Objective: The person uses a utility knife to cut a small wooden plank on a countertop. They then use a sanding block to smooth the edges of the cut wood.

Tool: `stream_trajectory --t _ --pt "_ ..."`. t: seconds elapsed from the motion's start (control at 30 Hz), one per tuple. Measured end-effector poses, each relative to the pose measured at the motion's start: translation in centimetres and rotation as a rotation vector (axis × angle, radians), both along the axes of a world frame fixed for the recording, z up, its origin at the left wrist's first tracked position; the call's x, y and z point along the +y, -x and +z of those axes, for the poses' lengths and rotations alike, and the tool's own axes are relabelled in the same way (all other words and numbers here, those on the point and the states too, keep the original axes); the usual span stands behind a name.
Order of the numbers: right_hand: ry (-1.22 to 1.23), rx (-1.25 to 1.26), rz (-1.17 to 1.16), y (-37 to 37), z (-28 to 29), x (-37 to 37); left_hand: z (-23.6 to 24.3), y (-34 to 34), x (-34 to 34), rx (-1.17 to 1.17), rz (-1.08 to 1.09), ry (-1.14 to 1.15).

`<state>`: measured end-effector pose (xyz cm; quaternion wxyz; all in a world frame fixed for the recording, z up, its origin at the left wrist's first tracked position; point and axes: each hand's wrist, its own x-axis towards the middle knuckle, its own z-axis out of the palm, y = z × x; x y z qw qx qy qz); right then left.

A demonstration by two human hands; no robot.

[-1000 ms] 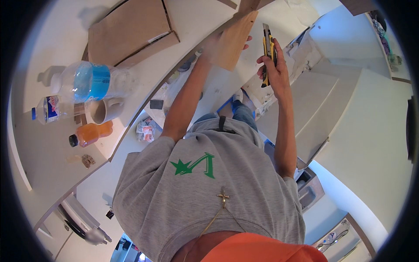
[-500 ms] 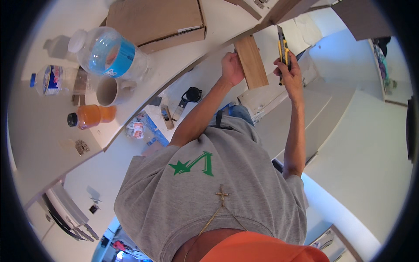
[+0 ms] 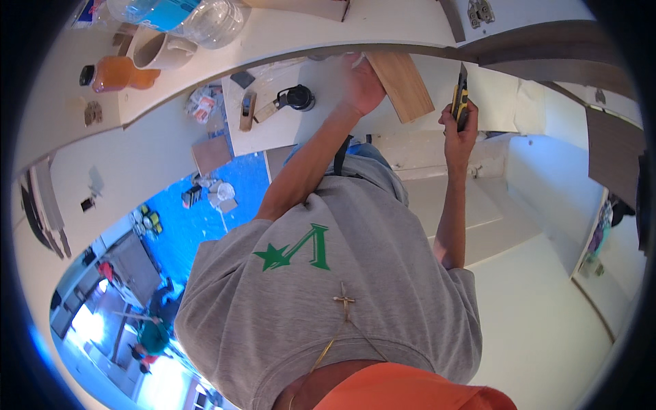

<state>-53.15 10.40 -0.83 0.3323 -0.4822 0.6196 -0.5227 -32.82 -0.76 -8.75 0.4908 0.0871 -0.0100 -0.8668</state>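
Note:
My left hand [image 3: 363, 87], partly smeared by motion, is against the left edge of a flat wooden board [image 3: 404, 89] and appears to hold it up in front of me. Some of its fingers are hidden or blurred. In my right hand [image 3: 461, 133] is a yellow and black utility knife [image 3: 460, 99], gripped by its handle and pointing upward. The knife is a short way right of the board and does not touch it.
On the upper shelf stand a mug [image 3: 158, 51], an orange drink bottle [image 3: 117, 74] and a clear plastic bottle [image 3: 213, 24]. Below lie a small hand plane [image 3: 247, 109] and a black round container [image 3: 298, 98]. Another person [image 3: 152, 336] is far off at lower left, beyond a blue floor covering [image 3: 236, 188].
The view has swung, so the shelf sits higher and more blue floor shows. The board is tilted more, with my left hand still beside it. The knife has moved slightly right and down.

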Motion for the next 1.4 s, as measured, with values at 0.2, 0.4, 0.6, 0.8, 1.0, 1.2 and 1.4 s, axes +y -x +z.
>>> stream_trajectory --t 0.2,0.4,0.6,0.8,1.0,1.2,1.4 --pt "0.01 0.312 0.274 3.3 3.4 -2.7 3.1 2.6 0.7 -0.038 0.24 -0.056" --pt "0.135 0.561 0.505 5.0 9.9 -5.8 4.3 5.1 1.0 0.04 0.389 -0.109" --pt "0.056 0.434 0.704 1.7 8.4 -6.2 3.9 0.2 2.9 0.014 0.63 -0.089" --pt "-0.245 -0.002 1.077 -5.2 7.0 -7.2 0.5 -9.8 6.7 0.093 0.915 -0.027" --pt "-0.201 0.117 1.372 -14.8 11.4 -7.7 1.3 -20.3 9.0 -0.208 1.311 0.154" --pt "-0.029 0.369 1.48 -28.1 14.1 -9.3 2.0 -29.3 7.6 -0.106 1.313 0.298" --pt "0.199 0.671 1.514 -41.2 14.6 -13.0 3.7 -33.5 3.2 0.037 1.422 0.199"
